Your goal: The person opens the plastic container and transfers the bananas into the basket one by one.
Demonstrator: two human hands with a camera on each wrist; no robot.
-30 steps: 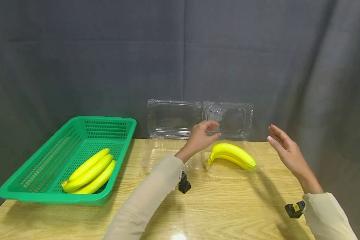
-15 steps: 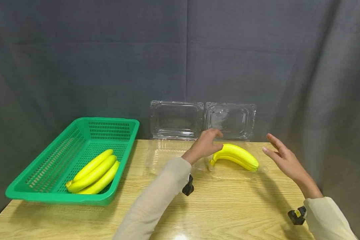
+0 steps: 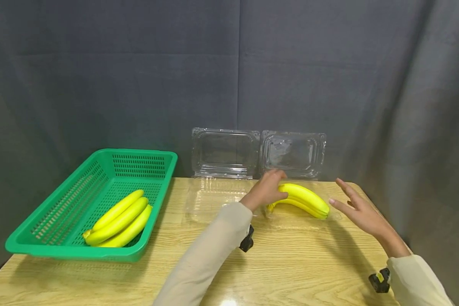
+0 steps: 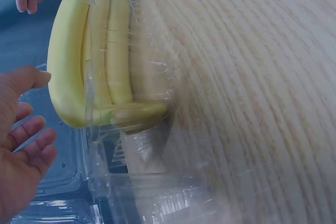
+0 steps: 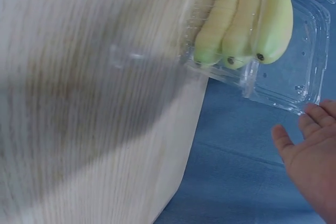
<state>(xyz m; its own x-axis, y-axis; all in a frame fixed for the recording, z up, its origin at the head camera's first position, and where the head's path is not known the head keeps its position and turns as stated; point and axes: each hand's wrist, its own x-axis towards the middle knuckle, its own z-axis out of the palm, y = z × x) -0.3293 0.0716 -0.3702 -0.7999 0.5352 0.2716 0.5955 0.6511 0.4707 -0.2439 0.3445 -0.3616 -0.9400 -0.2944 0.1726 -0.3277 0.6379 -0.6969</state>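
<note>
A bunch of yellow bananas (image 3: pixel 304 199) lies in the base of the right-hand clear plastic clamshell box, whose lid (image 3: pixel 293 154) stands raised behind it. My left hand (image 3: pixel 267 190) is at the bunch's left, stem end. In the left wrist view its thumb tip meets the edge of the outer banana (image 4: pixel 65 61); whether it touches cannot be told. The other fingers are loosely bent and hold nothing. Off the right tip of the bunch, my right hand (image 3: pixel 365 214) is held with fingers extended, apart from the fruit and the box.
A second clear box (image 3: pixel 214 197) stands to the left, its lid (image 3: pixel 225 153) also raised. Farther left, a green plastic basket (image 3: pixel 164 191) holds another banana bunch (image 3: pixel 118 221). A dark grey curtain (image 3: pixel 137 85) hangs behind the wooden table (image 3: pixel 290 263).
My left hand has come down and to the right, onto the stem end of the bananas. My right hand has lowered and moved slightly left, closer to their tips. The bananas stay in the box.
</note>
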